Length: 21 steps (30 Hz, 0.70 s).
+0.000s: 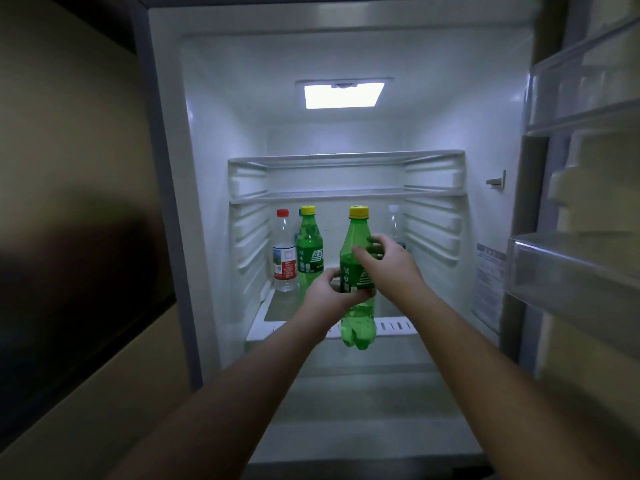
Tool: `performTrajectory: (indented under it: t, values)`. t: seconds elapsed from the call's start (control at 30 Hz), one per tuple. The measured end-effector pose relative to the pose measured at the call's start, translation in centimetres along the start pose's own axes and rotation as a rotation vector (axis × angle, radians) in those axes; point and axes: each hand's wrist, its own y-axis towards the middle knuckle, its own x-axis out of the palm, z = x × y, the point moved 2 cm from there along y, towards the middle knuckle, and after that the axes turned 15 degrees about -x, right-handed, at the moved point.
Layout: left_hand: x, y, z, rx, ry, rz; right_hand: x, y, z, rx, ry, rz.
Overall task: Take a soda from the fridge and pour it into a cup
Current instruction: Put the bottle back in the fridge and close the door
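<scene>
While the open white fridge (207, 168) fills the middle of the frame with its ceiling light (343, 95) glowing in the upper centre, both arms reach into it from the bottom edge. A green plastic soda bottle with a yellow cap (357, 317) stands upright at centre, lifted in front of the lower shelf (394, 325), its base hanging clear of the shelf's front lip. Coming from the lower left, the left hand (329, 289) curls its fingers around the bottle's dark green label from the left side. Just above it, the right hand (384, 261) wraps thumb and fingers around the bottle's upper body from the right. Left of centre on the shelf stand a second green bottle with a yellow cap (309, 247) and, just beside it further left, a clear water bottle with a red cap (285, 254). Another clear bottle (394, 220) shows partly behind the right hand. Clear door bins (571, 271) run down the right edge of the frame.
</scene>
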Motion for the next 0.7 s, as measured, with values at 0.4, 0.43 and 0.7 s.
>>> performTrajectory:
  t: [0.4, 0.43, 0.7]
  values:
    - [-0.9, 6.7, 0.6, -0.055, 0.03, -0.072, 3.2, 4.3, 3.9, 0.056, 0.022, 0.073]
    - [-1.0, 7.3, 0.6, -0.054, 0.034, -0.069, 3.4, 4.7, 4.2, 0.06, 0.031, 0.07]
    - [-1.1, 11.2, -0.1, -0.02, 0.059, -0.056, 4.7, 7.3, 6.1, 0.073, -0.03, 0.066]
